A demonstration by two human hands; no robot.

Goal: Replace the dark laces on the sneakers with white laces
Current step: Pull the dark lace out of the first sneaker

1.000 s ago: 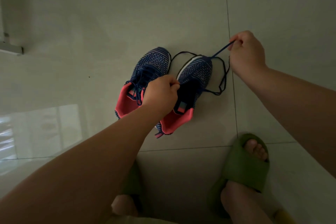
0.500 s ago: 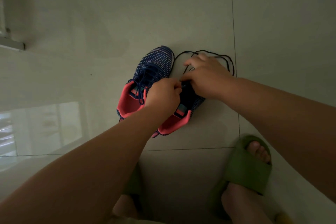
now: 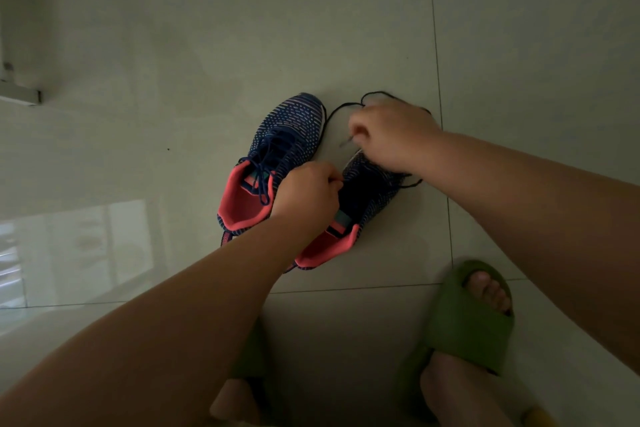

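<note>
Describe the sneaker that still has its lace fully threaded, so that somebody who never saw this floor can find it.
On the pale tiled floor, two blue knit sneakers with coral linings lie side by side between the person's hands. It is the left-hand sneaker, just beyond the left hand. Its dark lace still crisscrosses the top, while the other sneaker has its lace pulled loose onto the tiles.

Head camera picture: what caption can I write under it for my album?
Left hand steadies one sneaker while right hand pulls out its dark lace.
</note>
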